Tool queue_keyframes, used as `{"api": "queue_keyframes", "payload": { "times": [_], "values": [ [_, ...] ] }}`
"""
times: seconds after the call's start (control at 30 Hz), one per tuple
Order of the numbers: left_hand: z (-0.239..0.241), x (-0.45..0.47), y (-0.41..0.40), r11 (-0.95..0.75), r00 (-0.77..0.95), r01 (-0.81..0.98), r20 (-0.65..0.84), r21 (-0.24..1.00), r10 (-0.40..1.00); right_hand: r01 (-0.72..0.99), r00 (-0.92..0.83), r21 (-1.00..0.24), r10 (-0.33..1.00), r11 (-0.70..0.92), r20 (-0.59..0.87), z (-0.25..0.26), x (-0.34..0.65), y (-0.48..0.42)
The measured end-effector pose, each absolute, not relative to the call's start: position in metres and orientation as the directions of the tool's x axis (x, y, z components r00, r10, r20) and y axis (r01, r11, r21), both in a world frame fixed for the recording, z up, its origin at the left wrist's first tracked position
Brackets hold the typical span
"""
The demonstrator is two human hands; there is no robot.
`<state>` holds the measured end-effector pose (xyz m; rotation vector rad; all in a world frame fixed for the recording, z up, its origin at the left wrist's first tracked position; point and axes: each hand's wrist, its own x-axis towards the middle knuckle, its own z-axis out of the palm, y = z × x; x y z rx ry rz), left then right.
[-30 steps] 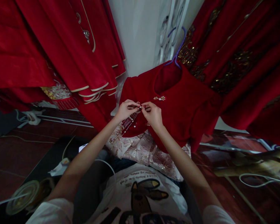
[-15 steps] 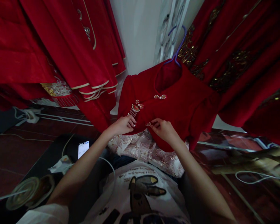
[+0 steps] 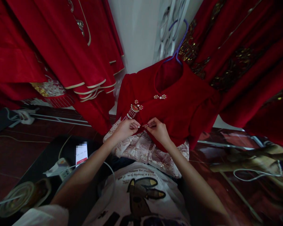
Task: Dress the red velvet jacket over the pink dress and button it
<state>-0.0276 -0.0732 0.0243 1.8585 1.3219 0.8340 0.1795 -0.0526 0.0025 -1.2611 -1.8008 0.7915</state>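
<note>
A red jacket [image 3: 179, 100] on a purple hanger [image 3: 178, 53] is spread before me, its lower part over the shiny pink fabric [image 3: 143, 149] on my lap. My left hand [image 3: 127, 129] is closed in a pinch at the front edge, on a small pearl-tipped clasp half. Opposite it, my right hand [image 3: 157, 130] pinches the other half of the clasp [image 3: 145, 125]. The two halves nearly meet; whether they touch is too small to tell. Higher up sit a fastened flower-and-pearl clasp [image 3: 160, 97] and a fan-shaped tassel brooch [image 3: 134, 110].
Red garments [image 3: 85, 56] hang on the left, and sequined red ones [image 3: 238, 69] on the right. A white metal lattice [image 3: 171, 31] stands behind. To my left lie a lit phone [image 3: 82, 154], a power strip [image 3: 61, 168] and a lidded plastic container [image 3: 17, 197].
My left hand has moved right to the jacket's front edge, and my right hand has shifted slightly left, bringing the clasp halves close together. The view has shifted slightly.
</note>
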Motion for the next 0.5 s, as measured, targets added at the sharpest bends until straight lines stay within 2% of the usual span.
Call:
{"api": "queue_keyframes", "payload": {
  "times": [0.23,0.33,0.5],
  "values": [
    [0.033,-0.022,-0.080,-0.340,0.238,0.730,0.246,0.593,0.940,0.286,-0.252,-0.912,0.942,0.293,0.224,0.008,0.179,-0.054],
    [0.032,-0.023,-0.079,-0.310,0.213,0.699,0.226,0.644,0.951,0.215,-0.298,-0.936,0.931,0.280,0.210,0.012,0.178,-0.056],
    [0.030,-0.020,-0.078,-0.226,0.168,0.617,0.155,0.753,0.974,0.192,-0.246,-0.933,0.935,0.305,0.255,0.011,0.170,-0.061]
  ]
}}
